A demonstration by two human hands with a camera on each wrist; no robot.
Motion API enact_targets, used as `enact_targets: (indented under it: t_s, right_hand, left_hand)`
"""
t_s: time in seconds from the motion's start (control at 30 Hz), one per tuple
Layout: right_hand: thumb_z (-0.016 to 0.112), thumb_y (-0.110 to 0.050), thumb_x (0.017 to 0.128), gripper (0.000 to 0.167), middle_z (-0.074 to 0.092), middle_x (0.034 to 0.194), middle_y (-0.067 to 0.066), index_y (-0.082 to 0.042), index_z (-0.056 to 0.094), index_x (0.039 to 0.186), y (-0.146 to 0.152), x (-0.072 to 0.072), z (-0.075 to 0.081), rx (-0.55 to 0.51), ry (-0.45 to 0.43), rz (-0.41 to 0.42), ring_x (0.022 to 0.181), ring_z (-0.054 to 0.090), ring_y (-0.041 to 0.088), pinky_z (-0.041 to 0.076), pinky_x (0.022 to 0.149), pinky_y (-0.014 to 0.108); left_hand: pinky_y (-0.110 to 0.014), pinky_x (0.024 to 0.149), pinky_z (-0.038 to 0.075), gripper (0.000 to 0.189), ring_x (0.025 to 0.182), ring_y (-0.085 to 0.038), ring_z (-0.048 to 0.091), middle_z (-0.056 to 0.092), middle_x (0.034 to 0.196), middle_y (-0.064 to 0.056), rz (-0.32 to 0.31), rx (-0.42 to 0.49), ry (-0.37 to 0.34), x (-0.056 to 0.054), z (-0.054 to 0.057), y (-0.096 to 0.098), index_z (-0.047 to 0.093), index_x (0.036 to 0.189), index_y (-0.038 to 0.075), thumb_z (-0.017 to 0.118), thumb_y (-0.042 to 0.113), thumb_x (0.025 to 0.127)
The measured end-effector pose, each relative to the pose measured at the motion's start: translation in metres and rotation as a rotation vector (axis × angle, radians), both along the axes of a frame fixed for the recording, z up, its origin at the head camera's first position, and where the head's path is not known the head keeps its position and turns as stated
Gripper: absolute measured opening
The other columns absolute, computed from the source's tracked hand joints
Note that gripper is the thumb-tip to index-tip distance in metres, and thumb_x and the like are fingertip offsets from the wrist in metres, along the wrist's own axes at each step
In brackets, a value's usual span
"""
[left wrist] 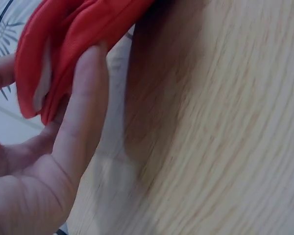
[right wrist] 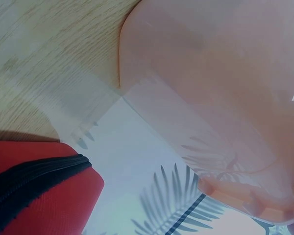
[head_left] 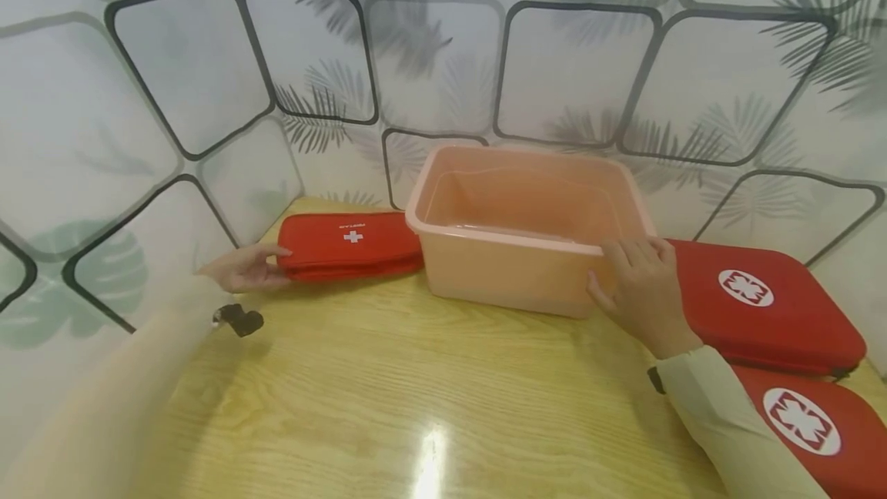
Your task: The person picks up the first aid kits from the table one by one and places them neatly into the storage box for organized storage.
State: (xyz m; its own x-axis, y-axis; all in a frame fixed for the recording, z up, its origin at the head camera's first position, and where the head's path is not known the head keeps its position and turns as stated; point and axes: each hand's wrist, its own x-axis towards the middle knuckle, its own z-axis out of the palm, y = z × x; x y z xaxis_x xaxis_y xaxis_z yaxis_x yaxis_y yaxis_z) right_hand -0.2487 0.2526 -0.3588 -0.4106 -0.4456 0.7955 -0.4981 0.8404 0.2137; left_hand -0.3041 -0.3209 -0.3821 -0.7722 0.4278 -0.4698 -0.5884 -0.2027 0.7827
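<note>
At the left of the head view, my left hand (head_left: 248,268) pinches the near end of a flat red first-aid pouch (head_left: 326,241) with a small white cross. In the left wrist view the thumb (left wrist: 83,112) lies along one side of the pouch (left wrist: 88,29), with fingers on the other side. A pink plastic bin (head_left: 506,268) stands in the middle of the table, its inside bare. My right hand (head_left: 640,291) grips its front right corner, fingers over the rim and thumb against the front wall. The pouch's right end meets the bin's left side.
Two larger red first-aid cases lie at the right: one case (head_left: 783,329) behind and another case (head_left: 862,422) nearer, partly under my right forearm. A patterned wall covering (head_left: 443,68) rises behind the bin. The wooden table (head_left: 388,376) reflects a bright light.
</note>
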Motion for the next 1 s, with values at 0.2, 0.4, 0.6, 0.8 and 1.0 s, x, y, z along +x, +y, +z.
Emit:
enact_targets:
  t_s: [0.2,0.4,0.6,0.8,1.0]
  right_hand:
    - [0.043,-0.033,0.085,0.038,0.056,0.075,0.019,0.003,0.054,0.093,0.0,0.0,-0.001,0.008,-0.002,-0.002,0.075,0.055,0.038,0.037,0.077,0.054]
    - [0.043,-0.033,0.084,0.038,0.056,0.076,0.019,0.003,0.054,0.093,0.0,0.001,0.0,0.004,-0.003,0.0,0.075,0.055,0.038,0.037,0.077,0.054]
    - [0.044,-0.032,0.083,0.037,0.055,0.075,0.019,0.003,0.053,0.092,0.001,0.001,0.001,0.006,-0.013,-0.008,0.076,0.054,0.038,0.037,0.077,0.054]
    - [0.043,-0.032,0.084,0.037,0.055,0.075,0.019,0.003,0.053,0.092,0.001,0.002,0.002,0.002,-0.019,-0.003,0.075,0.054,0.039,0.036,0.077,0.055]
    - [0.042,-0.033,0.084,0.038,0.055,0.077,0.019,0.002,0.053,0.092,-0.001,0.004,0.003,0.005,-0.035,-0.012,0.078,0.054,0.038,0.036,0.078,0.055]
  left_hand:
    - [-0.024,0.08,0.054,0.026,0.083,-0.014,0.065,0.064,0.088,-0.004,0.093,0.07,0.095,0.003,-0.001,0.005,0.057,0.086,0.007,0.034,0.003,0.096]
    - [-0.023,0.077,0.054,0.027,0.08,-0.013,0.065,0.064,0.083,-0.003,0.128,0.021,0.113,0.005,-0.002,0.007,0.056,0.085,0.007,0.032,0.001,0.096]
    - [-0.024,0.079,0.055,0.01,0.082,-0.013,0.067,0.065,0.087,0.0,0.084,-0.088,0.082,0.005,-0.007,0.009,0.048,0.101,0.01,0.039,0.009,0.098]
    - [-0.023,0.079,0.054,0.011,0.08,-0.011,0.067,0.064,0.085,0.0,0.051,-0.097,0.021,0.002,-0.005,0.013,0.051,0.098,0.008,0.04,0.007,0.097]
    - [-0.02,0.075,0.053,0.012,0.076,-0.009,0.063,0.063,0.081,0.001,0.134,-0.064,0.013,0.005,0.007,0.013,0.056,0.091,0.007,0.044,0.006,0.095]
